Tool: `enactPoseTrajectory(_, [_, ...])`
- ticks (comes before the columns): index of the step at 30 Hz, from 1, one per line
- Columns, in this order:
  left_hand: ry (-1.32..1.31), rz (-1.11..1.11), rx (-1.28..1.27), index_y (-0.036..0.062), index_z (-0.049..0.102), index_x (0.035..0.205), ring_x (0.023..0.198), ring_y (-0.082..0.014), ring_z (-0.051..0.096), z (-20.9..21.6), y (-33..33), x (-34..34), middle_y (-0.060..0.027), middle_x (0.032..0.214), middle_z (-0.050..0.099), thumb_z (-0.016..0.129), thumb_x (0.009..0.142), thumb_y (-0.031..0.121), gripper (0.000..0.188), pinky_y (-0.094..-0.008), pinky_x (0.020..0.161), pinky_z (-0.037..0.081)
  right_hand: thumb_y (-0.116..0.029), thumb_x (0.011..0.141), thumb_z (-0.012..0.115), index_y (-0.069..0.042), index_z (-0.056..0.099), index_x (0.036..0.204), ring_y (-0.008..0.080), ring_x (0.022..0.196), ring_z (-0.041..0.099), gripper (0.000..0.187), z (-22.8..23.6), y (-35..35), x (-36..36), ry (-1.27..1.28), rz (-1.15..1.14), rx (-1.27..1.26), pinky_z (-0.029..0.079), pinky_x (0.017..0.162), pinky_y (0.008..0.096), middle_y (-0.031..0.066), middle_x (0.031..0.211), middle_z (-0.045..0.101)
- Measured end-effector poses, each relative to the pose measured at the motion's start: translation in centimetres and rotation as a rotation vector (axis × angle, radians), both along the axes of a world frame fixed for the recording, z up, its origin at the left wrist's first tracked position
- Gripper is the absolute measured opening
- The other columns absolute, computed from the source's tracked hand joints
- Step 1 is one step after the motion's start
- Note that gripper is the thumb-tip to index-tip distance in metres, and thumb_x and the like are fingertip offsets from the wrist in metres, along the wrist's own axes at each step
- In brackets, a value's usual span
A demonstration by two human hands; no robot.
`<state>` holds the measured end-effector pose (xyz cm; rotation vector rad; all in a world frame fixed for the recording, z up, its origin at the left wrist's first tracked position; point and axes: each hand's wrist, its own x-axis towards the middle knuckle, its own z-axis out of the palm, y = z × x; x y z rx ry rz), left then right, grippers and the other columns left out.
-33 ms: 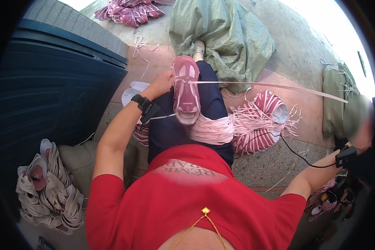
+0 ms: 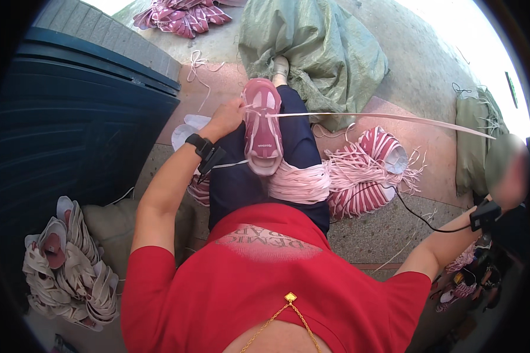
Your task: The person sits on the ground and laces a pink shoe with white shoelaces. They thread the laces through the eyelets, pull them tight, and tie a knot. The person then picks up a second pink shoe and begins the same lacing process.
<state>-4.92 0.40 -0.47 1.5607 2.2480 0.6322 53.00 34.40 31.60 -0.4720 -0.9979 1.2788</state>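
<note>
A pink-and-white shoe upper (image 2: 264,135) lies lengthwise over my lap, toe end toward me. My left hand (image 2: 228,116) is closed in a pinch at its left edge, where a short bit of lace shows by the fingertips. From the middle of the upper a long pale pink shoelace (image 2: 383,117) stretches taut to the right. It runs to my right hand (image 2: 510,179), held far out at the right rim; that hand is blurred, but the taut lace ends at it. A bundle of pink laces (image 2: 300,183) lies across my right thigh.
Striped pink uppers with loose laces (image 2: 365,170) lie at my right. A large green sack (image 2: 312,53) stands ahead, another sack (image 2: 474,147) at far right. Beige uppers (image 2: 70,265) are heaped at lower left, beside a dark blue metal panel (image 2: 88,112). A black cable (image 2: 430,226) hangs from my right wrist.
My right hand has moved slightly outward to the right, and the taut lace has shifted with it. My left hand and the shoe upper have hardly moved.
</note>
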Motion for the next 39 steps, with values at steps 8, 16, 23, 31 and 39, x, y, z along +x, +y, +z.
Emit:
enactPoseTrajectory(8, [-1.012, 0.415, -0.3, 0.001, 0.054, 0.094, 0.071, -0.0188, 0.06, 4.6, 2.8, 7.1, -0.0098, 0.08, 0.059, 0.046, 0.092, 0.013, 0.014, -0.031, 0.06, 0.05, -0.018, 0.092, 0.056, -0.001, 0.064, 0.097, 0.0185, 0.08, 0.062, 0.02, -25.5, -14.2, -27.9, -1.014, 0.446, -0.05, 0.048, 0.073, 0.0302, 0.0069, 0.083, 0.066])
enactPoseTrajectory(16, [-1.218, 0.549, -0.232, 0.0001, 0.054, 0.095, 0.069, -0.0137, 0.058, 0.6, 5.1, 6.8, -0.0084, 0.086, 0.058, 0.048, 0.092, 0.012, 0.014, -0.0254, 0.062, 0.05, -0.018, 0.084, 0.052, -0.007, 0.065, 0.081, 0.0297, 0.087, 0.056, 0.017, -33.2, -21.9, -35.3, -1.422, 0.572, 0.595, 0.043, 0.076, 0.0455, 0.0108, 0.085, 0.061])
enactPoseTrajectory(23, [-1.191, 0.588, 0.093, -0.0011, 0.054, 0.097, 0.071, -0.01, 0.056, 0.2, 3.0, 9.1, -0.0073, 0.088, 0.059, 0.046, 0.094, 0.013, 0.016, -0.0224, 0.067, 0.049, -0.02, 0.085, 0.048, -0.007, 0.065, 0.085, 0.0302, 0.091, 0.058, 0.021, -34.2, -20.1, -38.0, -1.599, 0.517, 0.547, 0.044, 0.075, 0.048, 0.0115, 0.09, 0.063])
enactPoseTrajectory(31, [-1.196, 0.576, 0.116, -0.0003, 0.052, 0.102, 0.077, -0.0105, 0.058, 0.0, 2.6, 9.0, -0.0071, 0.091, 0.059, 0.047, 0.095, 0.013, 0.016, -0.0221, 0.072, 0.049, -0.02, 0.086, 0.048, -0.006, 0.064, 0.094, 0.0308, 0.096, 0.058, 0.022, -33.6, -19.5, -39.7, -1.695, 0.676, 0.574, 0.043, 0.079, 0.0507, 0.0132, 0.098, 0.062])
enactPoseTrajectory(39, [-0.908, 0.39, 0.081, 0.0015, 0.052, 0.104, 0.078, -0.0104, 0.058, -1.3, 1.9, 8.5, -0.0062, 0.089, 0.059, 0.046, 0.096, 0.015, 0.017, -0.0238, 0.071, 0.05, -0.02, 0.085, 0.052, -0.008, 0.064, 0.088, 0.0294, 0.089, 0.06, 0.017, -33.5, -20.6, -40.3, -1.679, 0.534, 0.79, 0.043, 0.075, 0.0487, 0.0102, 0.096, 0.062])
